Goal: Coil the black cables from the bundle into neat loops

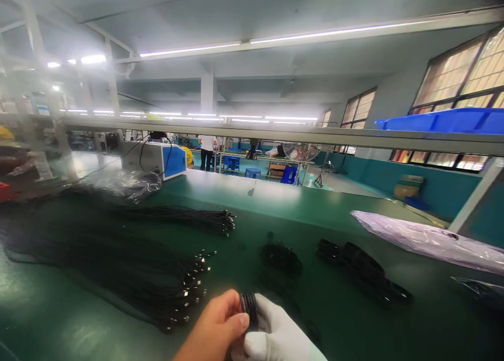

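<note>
At the lower middle of the head view, a small coil of black cable (pixel 248 303) is pinched between my two hands. My bare left hand (pixel 219 323) grips its left side with thumb and fingers. From the right, my right hand (pixel 282 330), in a white glove, is closed round the other side; its fingertips partly hide the coil. To the left lies a wide spread of black cables (pixel 137 277) with small shiny connector ends, and behind it a narrower bundle of cables (pixel 197 218). Ahead of my hands is a loose heap of black coils (pixel 281 258).
Dark coiled bundles (pixel 364 266) lie on the green table (pixel 268 193) at right, near a pinkish plastic bag (pixel 425 240). A white and blue machine (pixel 157 158) and clear plastic wrap (pixel 134 185) stand far left. A shelf rail (pixel 275 133) spans above, bearing a blue tray (pixel 449 121).
</note>
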{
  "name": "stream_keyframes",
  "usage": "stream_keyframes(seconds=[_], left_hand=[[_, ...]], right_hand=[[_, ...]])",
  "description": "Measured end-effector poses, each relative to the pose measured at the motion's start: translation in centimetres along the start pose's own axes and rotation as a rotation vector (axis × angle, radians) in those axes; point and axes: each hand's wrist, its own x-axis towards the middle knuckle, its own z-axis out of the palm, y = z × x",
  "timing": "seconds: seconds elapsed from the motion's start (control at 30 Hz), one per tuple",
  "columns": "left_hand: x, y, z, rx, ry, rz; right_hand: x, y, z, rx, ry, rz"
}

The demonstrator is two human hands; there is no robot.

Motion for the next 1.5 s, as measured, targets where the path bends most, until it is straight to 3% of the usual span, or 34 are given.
stream_keyframes(seconds=[0.07, 0.2, 0.27, 0.33, 0.43, 0.53, 0.63, 0.8, 0.97, 1.07, 1.13, 1.23, 1.3, 1.43, 1.5], left_hand=[[0.0, 0.2, -0.2, 0.217, 0.070, 0.048], [-0.6, 1.4, -0.7, 0.464, 0.091, 0.069], [-1.2, 1.8, -0.8, 0.660, 0.244, 0.222], [-1.5, 1.7, -0.7, 0.823, 0.372, 0.468], [-1.4, 0.9, -0.4, 0.888, 0.414, 0.749], [-0.8, 0.6, -0.3, 0.851, 0.423, 0.822], [-0.3, 1.1, -0.6, 0.868, 0.379, 0.792], [0.0, 1.8, -1.6, 0.858, 0.201, 0.664], [0.2, 2.1, -1.5, 0.812, 0.171, 0.557], [0.5, 2.8, -1.3, 0.822, 0.178, 0.469], [0.7, 3.5, -1.5, 0.816, 0.192, 0.410], [0.7, 4.7, -2.5, 0.649, 0.129, 0.269], [0.6, 5.1, -3.4, 0.428, 0.007, 0.181], [0.4, 4.5, -4.6, 0.029, -0.301, 0.093], [0.5, 4.0, -4.5, -0.003, -0.312, 0.091]], right_hand=[[0.1, 0.5, 0.0, -0.012, 0.055, 0.009], [-0.2, 0.5, 0.5, 0.184, -0.071, 0.012], [-0.4, 0.2, 0.8, 0.212, -0.040, 0.036], [-0.5, -0.2, 1.1, 0.112, 0.053, 0.045], [-0.1, -0.2, 0.8, -0.042, 0.089, 0.014], [0.6, 0.2, 0.0, -0.086, 0.058, 0.075], [0.8, 0.5, -0.3, -0.140, 0.102, 0.074], [0.4, 0.2, 0.4, -0.144, 0.117, 0.057], [0.8, 0.2, 0.6, -0.185, 0.140, 0.025], [0.8, 0.8, 0.4, -0.067, 0.059, 0.037], [0.6, 1.2, 0.0, 0.129, -0.002, 0.046], [0.1, 1.6, -0.8, 0.445, -0.098, 0.027], [-0.1, 1.7, -1.4, 0.567, -0.175, 0.078], [0.1, 1.8, -1.7, 0.638, -0.269, 0.144], [0.4, 1.7, -1.3, 0.565, -0.185, 0.142]])
